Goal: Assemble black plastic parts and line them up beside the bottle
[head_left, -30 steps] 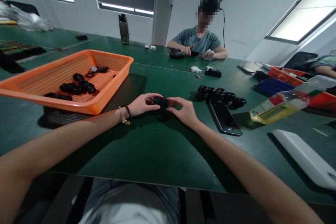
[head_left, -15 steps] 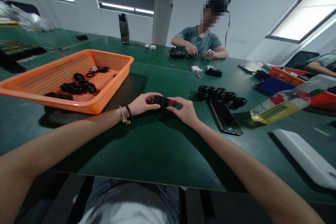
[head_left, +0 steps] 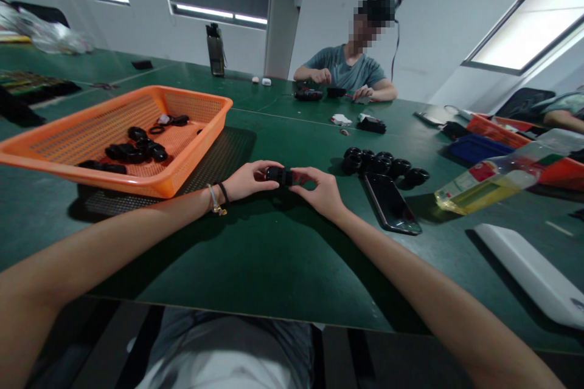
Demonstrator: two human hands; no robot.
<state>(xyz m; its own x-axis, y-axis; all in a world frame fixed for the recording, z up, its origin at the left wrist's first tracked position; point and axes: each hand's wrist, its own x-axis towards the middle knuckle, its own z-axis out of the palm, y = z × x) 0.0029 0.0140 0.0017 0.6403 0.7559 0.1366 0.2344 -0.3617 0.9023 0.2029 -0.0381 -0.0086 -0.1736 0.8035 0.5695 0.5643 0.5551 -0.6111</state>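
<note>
Just above the green table (head_left: 255,255), a short black cylindrical part (head_left: 279,176) lies sideways between my two hands. My left hand (head_left: 249,181) is closed round its left end, thumb below and fingers above. At its right end, my right hand (head_left: 319,191) pinches the part between thumb and fingertips. What kind of part it is I cannot make out. To the right stands a cluster of several similar glossy black round parts (head_left: 381,164). More black pieces (head_left: 132,151) lie loose inside the orange basket (head_left: 201,149) on the left.
A phone (head_left: 392,203) lies right of my right hand. Beyond it are a tilted bottle of yellow liquid (head_left: 488,185) and a white oblong object (head_left: 524,273). A co-worker (head_left: 351,70) sits across the table near a dark water bottle (head_left: 215,51). Blue and orange trays stand far right.
My hands and the black part have hardly moved. Across the table, the co-worker's hands have moved apart, one lifting, and a dark object now shows between them.
</note>
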